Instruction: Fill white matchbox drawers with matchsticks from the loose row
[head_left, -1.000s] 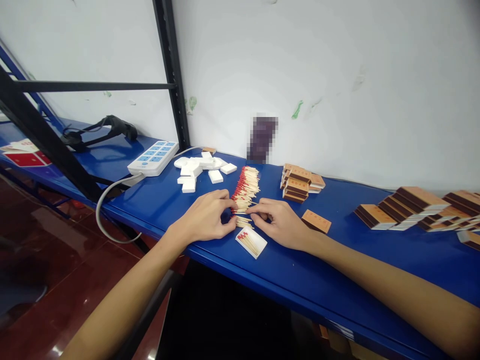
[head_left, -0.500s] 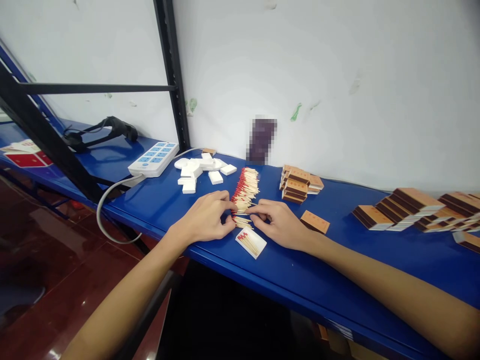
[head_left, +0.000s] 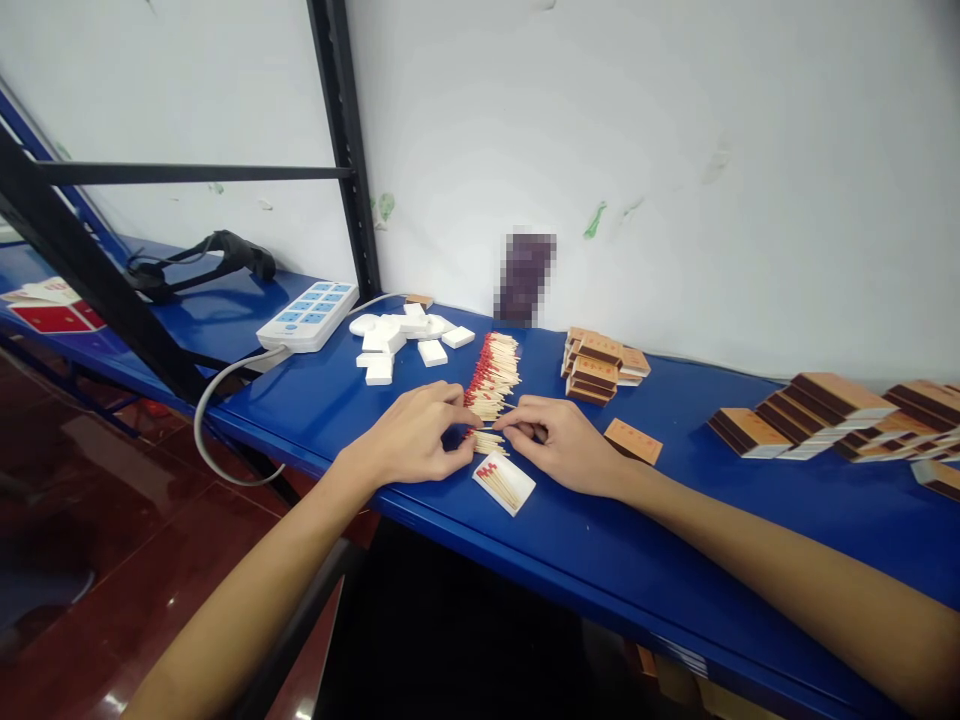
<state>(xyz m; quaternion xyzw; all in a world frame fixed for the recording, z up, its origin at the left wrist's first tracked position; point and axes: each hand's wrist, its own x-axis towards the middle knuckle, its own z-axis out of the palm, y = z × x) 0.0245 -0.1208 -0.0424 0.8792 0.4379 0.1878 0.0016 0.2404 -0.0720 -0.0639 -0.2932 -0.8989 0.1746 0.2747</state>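
A long row of red-tipped matches (head_left: 495, 375) lies on the blue table, heads toward the left. At its near end my left hand (head_left: 424, 432) curls in from the left, thumb and forefinger at the match heads. From the right my right hand (head_left: 559, 440) reaches the other ends of the same matches, its fingers bent together. A few matches run between the fingertips of both hands. Just in front of them lies a white matchbox tray (head_left: 526, 487) with several matches in it. An orange-brown matchbox sleeve (head_left: 634, 440) rests beside my right wrist.
White matchbox trays (head_left: 384, 338) are heaped behind my left hand, near a power strip (head_left: 309, 315). Stacked matchboxes (head_left: 596, 362) stand behind my right hand, with more matchboxes (head_left: 817, 415) further right. A black shelf post (head_left: 345, 150) rises at the back left.
My fingertips have shifted slightly at the near end of the match row, with a few matches now between them. The tray and the boxes have stayed in place.
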